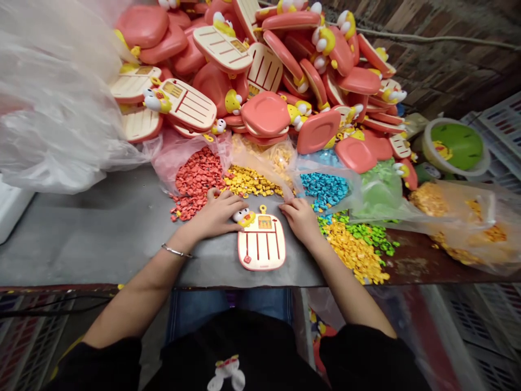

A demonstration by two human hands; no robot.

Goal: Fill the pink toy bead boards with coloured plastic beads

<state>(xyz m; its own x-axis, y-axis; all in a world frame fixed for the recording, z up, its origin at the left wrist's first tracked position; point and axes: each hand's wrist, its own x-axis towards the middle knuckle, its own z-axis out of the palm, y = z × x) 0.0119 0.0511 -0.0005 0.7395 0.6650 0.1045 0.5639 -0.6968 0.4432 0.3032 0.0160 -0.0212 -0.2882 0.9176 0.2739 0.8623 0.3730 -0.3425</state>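
Note:
A cream toy board (264, 247) with a pink rim, dark slots and a yellow ring on top lies flat on the table between my hands. A yellow-and-white character head (245, 217) sits at its upper left corner. One small red piece (247, 259) is at the lower end of its left slot. My left hand (220, 213) rests beside the character head, fingers partly spread, near the red and yellow pieces. To the right of the board, my right hand (300, 217) has its fingers curled together near a clear bag edge; anything between the fingertips is hidden.
Red pieces (199, 176), yellow pieces (254, 181), blue pieces (323, 189), green pieces (372, 234) and orange-yellow pieces (354, 250) spill from clear bags. Many pink-backed boards (266, 113) are heaped behind. A plastic sheet (61, 108) lies left; a tub (456, 145) stands right.

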